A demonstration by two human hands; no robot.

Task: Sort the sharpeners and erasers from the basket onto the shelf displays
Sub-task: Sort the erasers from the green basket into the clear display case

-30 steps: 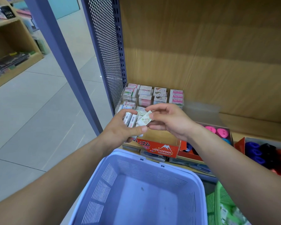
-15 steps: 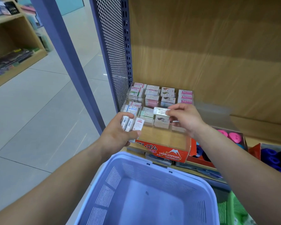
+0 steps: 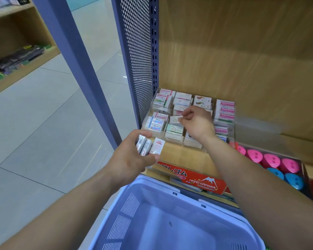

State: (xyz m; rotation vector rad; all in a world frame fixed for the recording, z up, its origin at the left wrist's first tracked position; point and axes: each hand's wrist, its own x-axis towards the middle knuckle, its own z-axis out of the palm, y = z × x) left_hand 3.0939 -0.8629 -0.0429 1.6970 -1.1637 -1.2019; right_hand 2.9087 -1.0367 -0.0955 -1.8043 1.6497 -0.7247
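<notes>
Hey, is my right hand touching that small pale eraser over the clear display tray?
Touching. The head view shows the right hand pinching the small pale eraser between thumb and fingers.

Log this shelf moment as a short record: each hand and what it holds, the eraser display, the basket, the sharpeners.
left hand: grips three erasers
right hand: pinches one eraser over the display
display: clear divided tray, left end of the shelf, stacked with eraser packs
basket: lavender, below the hands, in front of the shelf
sharpeners: pink and blue, in a box right of the display
</notes>
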